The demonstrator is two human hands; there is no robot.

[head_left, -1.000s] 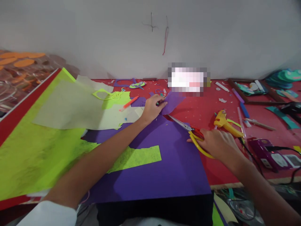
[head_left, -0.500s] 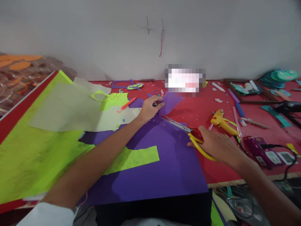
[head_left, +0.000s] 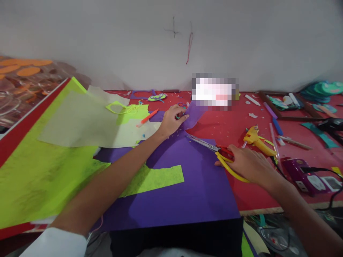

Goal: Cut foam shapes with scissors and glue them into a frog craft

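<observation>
A large purple sheet [head_left: 198, 200] lies on the red table and hangs slightly past its front edge. My left hand [head_left: 173, 122] pinches a raised purple flap [head_left: 195, 113] at the sheet's far side. My right hand [head_left: 248, 162] is closed round the red and yellow handles of the scissors [head_left: 206, 143]. Their blades point left toward the flap, just below my left fingers, and look nearly closed. A lime green strip [head_left: 163, 178] rests on the purple sheet under my left forearm.
Left are lime sheets [head_left: 61, 178], a pale sheet [head_left: 80, 123] and an orange pen [head_left: 147, 118]. Right are a yellow glue gun [head_left: 255, 138], a purple power box [head_left: 301, 176] with a cable, and a brown frame [head_left: 297, 117]. A blurred bright patch [head_left: 214, 92] stands at the back.
The view has shifted slightly, so most things sit a little further right. The scissor blades look closer together than before. Both hands keep their holds.
</observation>
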